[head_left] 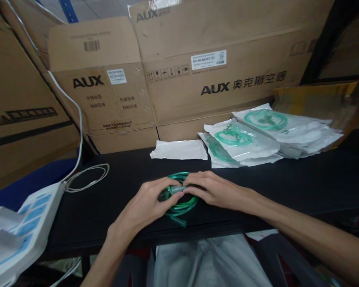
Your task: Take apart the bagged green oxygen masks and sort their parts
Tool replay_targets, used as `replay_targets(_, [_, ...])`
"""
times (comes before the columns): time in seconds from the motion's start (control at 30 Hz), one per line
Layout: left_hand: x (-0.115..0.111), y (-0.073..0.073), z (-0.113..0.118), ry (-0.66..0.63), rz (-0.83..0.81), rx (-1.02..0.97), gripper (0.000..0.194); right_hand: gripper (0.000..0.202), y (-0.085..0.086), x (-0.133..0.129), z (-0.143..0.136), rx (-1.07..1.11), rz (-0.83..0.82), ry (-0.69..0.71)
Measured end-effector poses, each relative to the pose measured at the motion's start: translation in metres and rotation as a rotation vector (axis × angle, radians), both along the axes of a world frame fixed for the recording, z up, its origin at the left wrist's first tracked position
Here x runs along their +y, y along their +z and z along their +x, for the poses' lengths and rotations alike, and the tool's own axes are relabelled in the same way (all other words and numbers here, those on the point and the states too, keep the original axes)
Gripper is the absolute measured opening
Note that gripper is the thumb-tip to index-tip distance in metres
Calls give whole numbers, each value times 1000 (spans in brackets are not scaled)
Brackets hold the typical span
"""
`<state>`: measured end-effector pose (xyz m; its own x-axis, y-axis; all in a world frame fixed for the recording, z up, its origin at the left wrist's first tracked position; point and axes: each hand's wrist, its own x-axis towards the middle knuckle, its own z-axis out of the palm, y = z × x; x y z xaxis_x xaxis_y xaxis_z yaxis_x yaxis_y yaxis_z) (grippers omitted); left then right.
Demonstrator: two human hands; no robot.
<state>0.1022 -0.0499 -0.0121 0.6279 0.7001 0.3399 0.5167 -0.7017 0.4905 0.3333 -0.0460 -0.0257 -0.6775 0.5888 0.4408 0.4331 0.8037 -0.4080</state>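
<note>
A coil of green tubing lies on the black table in front of me, one loose end pointing toward the front edge. My left hand pinches a clear plastic connector piece between thumb and fingers, over the coil's left side. From the right, my right hand closes its thumb and fingertips on the other end of that same connector. The fingertips of both hands nearly meet there. Fingers hide part of the coil and the piece.
White packets with green tubing are piled at the back right. A flat white packet lies behind the hands. Cardboard boxes line the back. A white power strip and thin cable are at left.
</note>
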Motion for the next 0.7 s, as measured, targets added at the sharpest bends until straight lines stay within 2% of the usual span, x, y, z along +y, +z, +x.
replay_targets(0.13, [-1, -1, 1, 28, -23, 3, 20, 31, 1, 0, 3, -46, 39, -12])
replay_targets(0.3, [0, -4, 0, -16, 30, 25, 19, 29, 5, -1, 6, -91, 81, -16])
replay_targets(0.53, [-1, -6, -4, -37, 375, 177, 22, 28, 8, 2, 10, -133, 14, -6])
replay_targets(0.7, [1, -7, -4, -42, 581, 199, 22, 32, 9, 3, 9, -117, -82, -13])
